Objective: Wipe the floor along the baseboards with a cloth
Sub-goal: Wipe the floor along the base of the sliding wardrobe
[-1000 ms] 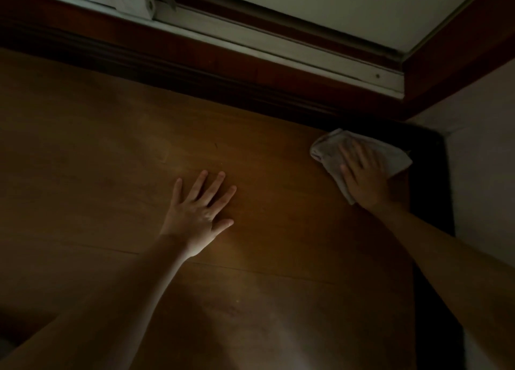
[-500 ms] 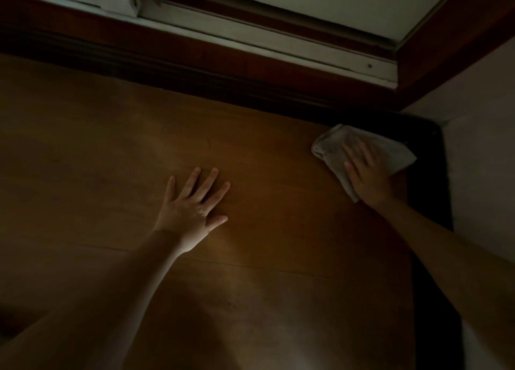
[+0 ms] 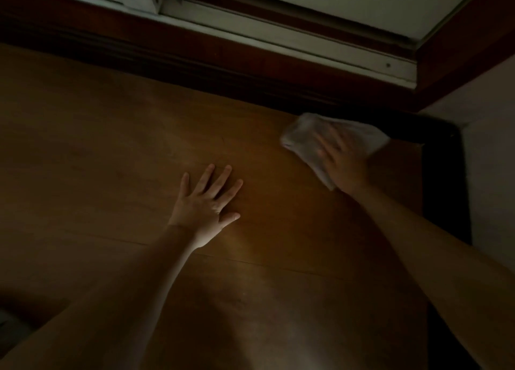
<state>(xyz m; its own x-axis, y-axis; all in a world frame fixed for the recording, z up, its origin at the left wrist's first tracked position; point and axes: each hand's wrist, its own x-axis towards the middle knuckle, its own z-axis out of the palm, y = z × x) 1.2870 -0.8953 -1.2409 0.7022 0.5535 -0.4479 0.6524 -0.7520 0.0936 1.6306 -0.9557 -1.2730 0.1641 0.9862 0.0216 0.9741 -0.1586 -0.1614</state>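
Pressing, seemingly flat-handed, right hand (image 3: 344, 162) on cloth (image 3: 301, 135)

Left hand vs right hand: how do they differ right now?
The left hand lies on bare floor mid-room, sharp in the picture; the right hand presses the cloth by the baseboard near the corner, blurred. Both are flat, fingers straight.
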